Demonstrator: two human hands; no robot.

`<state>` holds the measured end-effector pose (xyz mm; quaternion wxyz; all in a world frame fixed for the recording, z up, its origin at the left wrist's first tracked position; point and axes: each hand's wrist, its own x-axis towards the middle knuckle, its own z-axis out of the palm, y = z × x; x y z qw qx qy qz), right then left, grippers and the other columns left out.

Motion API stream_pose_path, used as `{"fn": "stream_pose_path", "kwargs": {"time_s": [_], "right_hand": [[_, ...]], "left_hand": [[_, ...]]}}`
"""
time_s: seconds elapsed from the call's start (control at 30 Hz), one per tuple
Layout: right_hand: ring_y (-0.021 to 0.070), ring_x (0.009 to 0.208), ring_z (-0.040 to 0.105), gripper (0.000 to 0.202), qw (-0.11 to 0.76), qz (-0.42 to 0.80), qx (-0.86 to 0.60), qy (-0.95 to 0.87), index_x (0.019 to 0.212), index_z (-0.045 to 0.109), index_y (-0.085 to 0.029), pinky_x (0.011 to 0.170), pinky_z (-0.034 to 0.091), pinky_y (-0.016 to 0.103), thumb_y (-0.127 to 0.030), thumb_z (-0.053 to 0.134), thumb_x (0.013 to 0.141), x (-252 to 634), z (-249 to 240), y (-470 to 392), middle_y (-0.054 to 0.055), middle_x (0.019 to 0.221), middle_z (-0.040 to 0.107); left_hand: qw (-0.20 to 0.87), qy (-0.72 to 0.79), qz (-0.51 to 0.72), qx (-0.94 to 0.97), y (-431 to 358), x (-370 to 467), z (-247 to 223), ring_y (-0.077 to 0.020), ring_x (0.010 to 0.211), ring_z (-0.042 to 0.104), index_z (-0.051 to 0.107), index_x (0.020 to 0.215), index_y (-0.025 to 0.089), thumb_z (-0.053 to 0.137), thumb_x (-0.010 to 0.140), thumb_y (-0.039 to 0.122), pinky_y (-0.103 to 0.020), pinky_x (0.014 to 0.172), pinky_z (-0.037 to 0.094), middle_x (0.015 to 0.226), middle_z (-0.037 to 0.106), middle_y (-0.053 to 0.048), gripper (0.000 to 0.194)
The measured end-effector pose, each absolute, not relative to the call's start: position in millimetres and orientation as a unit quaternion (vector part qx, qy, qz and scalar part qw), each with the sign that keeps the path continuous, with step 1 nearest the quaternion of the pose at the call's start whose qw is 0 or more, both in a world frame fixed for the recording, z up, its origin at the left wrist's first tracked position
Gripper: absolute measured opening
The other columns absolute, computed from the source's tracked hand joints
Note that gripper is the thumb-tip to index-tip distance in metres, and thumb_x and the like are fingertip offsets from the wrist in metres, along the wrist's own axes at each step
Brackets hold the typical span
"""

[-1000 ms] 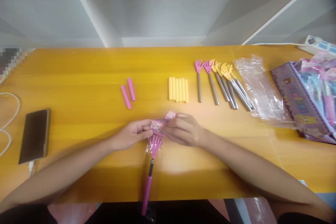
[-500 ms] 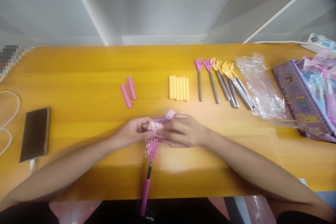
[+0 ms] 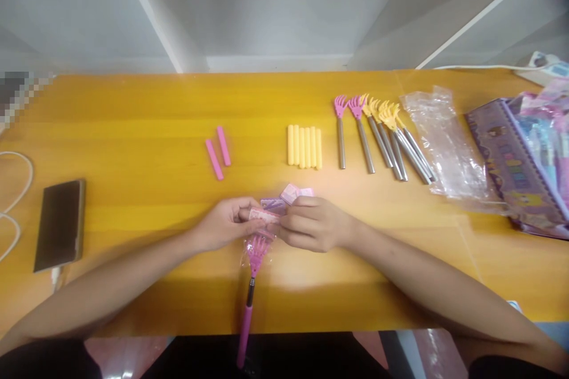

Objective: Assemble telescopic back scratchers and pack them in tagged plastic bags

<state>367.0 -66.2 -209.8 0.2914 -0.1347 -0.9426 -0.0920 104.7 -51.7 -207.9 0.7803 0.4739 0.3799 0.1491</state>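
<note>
My left hand (image 3: 226, 225) pinches the left end of a small pink printed card (image 3: 262, 215) at the top of a clear plastic bag (image 3: 246, 251). Closed fingers of my right hand (image 3: 313, 225) grip the right end of that card. Inside the bag is a pink back scratcher (image 3: 256, 253), its claw head up near my hands and its pink handle sticking out over the table's front edge. Just behind my hands lie a purple printed card (image 3: 272, 204) and small pink cards (image 3: 291, 192), partly hidden by my fingers.
Beyond my hands lie two pink tubes (image 3: 214, 159), several yellow tubes (image 3: 304, 147) and several back scratchers (image 3: 386, 133) with metal shafts. Clear bags (image 3: 448, 142) and a purple box (image 3: 511, 160) of packed items are at right. A phone (image 3: 60, 225) with a white cable lies left.
My right hand has shifted slightly right and down, showing more of the cards behind it. The pink card between my hands has tilted a little. The whole view has shifted slightly.
</note>
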Motion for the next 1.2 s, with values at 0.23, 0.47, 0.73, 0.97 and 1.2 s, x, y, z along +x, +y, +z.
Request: {"fn": "stream_pose_path", "kwargs": {"time_s": [0.23, 0.47, 0.73, 0.97, 1.2], "right_hand": [[0.0126, 0.07, 0.049, 0.019, 0.302, -0.081, -0.126, -0.941, 0.081, 0.062, -0.02, 0.066, 0.037, 0.031, -0.013, 0.067, 0.098, 367, -211, -66, -0.001, 0.081, 0.063], [0.0142, 0.074, 0.052, 0.024, 0.319, -0.061, -0.11, -0.939, 0.076, 0.06, -0.021, 0.067, 0.039, 0.032, -0.012, 0.068, 0.096, 369, -212, -65, 0.0, 0.084, 0.064], [0.0152, 0.076, 0.054, 0.027, 0.32, -0.039, -0.093, -0.942, 0.074, 0.057, -0.022, 0.066, 0.04, 0.033, -0.015, 0.066, 0.098, 371, -216, -67, 0.0, 0.086, 0.066], [0.0145, 0.075, 0.057, 0.024, 0.255, 0.102, -0.257, -0.926, 0.088, 0.06, -0.02, 0.067, 0.046, 0.031, -0.032, 0.059, 0.108, 379, -197, -87, 0.001, 0.084, 0.063], [0.0081, 0.063, 0.062, 0.024, 0.226, 0.64, -0.476, -0.559, 0.122, 0.063, -0.018, 0.057, 0.05, 0.02, -0.037, 0.059, 0.108, 332, -182, -173, 0.0, 0.087, 0.068]], "left_hand": [[0.795, 0.346, 0.158, 0.473, -50, 106, -206, -0.0146, 0.078, 0.076, 0.066, 0.099, 0.015, 0.084, 0.088, 0.048, -0.022, 0.071, 0.052, 0.086, 0.081, -0.005, 0.04], [0.798, 0.332, 0.146, 0.482, -49, 104, -204, -0.0165, 0.082, 0.077, 0.067, 0.103, 0.015, 0.083, 0.089, 0.05, -0.024, 0.076, 0.054, 0.092, 0.082, -0.007, 0.041], [0.8, 0.302, 0.106, 0.507, -46, 100, -202, -0.0231, 0.099, 0.079, 0.069, 0.117, 0.015, 0.075, 0.096, 0.048, -0.032, 0.088, 0.058, 0.108, 0.082, -0.013, 0.039], [0.753, 0.311, 0.075, 0.575, -49, 92, -204, -0.0141, 0.078, 0.072, 0.071, 0.11, 0.013, 0.067, 0.101, 0.037, -0.022, 0.068, 0.047, 0.095, 0.081, -0.008, 0.026], [0.771, 0.317, 0.091, 0.545, -43, 88, -205, -0.0169, 0.095, 0.076, 0.068, 0.111, 0.016, 0.077, 0.095, 0.04, -0.025, 0.082, 0.056, 0.112, 0.081, -0.011, 0.03]]}}
